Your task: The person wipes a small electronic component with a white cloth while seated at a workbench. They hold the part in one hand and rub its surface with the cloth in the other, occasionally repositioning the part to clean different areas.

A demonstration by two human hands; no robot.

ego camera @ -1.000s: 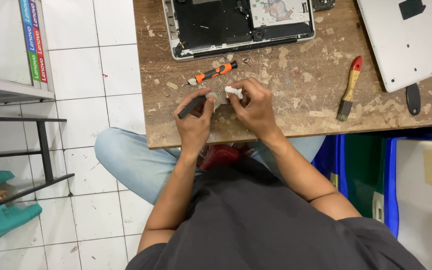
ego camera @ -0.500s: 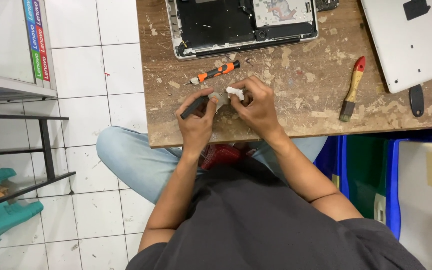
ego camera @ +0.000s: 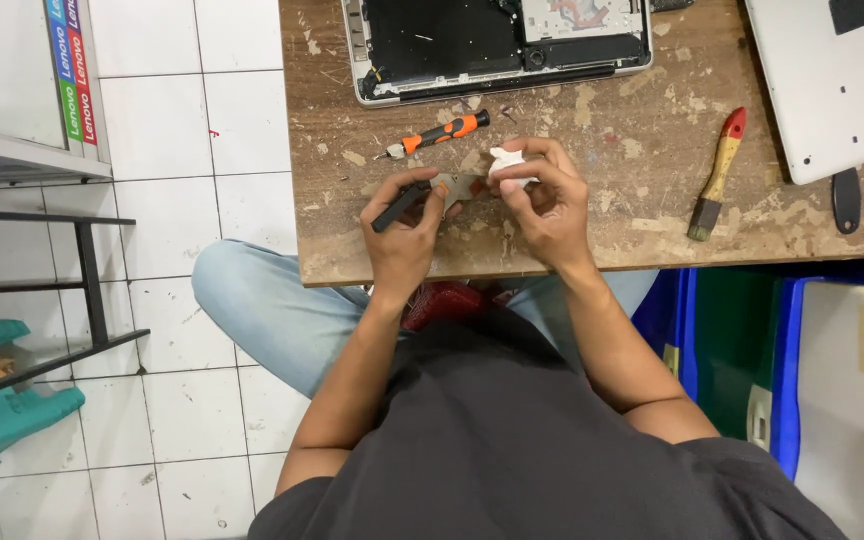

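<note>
White floor tiles surround a scarred, paint-flecked wooden table (ego camera: 592, 240) where a seated person in a dark shirt and blue jeans works over its near edge. Left hand (ego camera: 402, 235) closes its grip around a slim black tool (ego camera: 399, 207), its tip angled toward a small grey component (ego camera: 455, 186) held between both hands just above the tabletop. Right hand (ego camera: 544, 205) pinches a wad of white cloth or tissue (ego camera: 505, 163) in its fingertips, pressed against the component's right side. Just beyond the hands lies an orange-and-black screwdriver (ego camera: 439, 132), tip pointing left. Farther back, at the table's far edge, sits an opened laptop (ego camera: 497, 45) with its dark internals exposed. Off to the right rest a paintbrush with a red-tipped wooden handle (ego camera: 716, 175), a detached silver laptop cover (ego camera: 832, 80) and a small black pry tool (ego camera: 846, 200). Blue plastic bins (ego camera: 782, 370) stand under the table at right; a dark metal rack (ego camera: 82, 290) stands at left.
</note>
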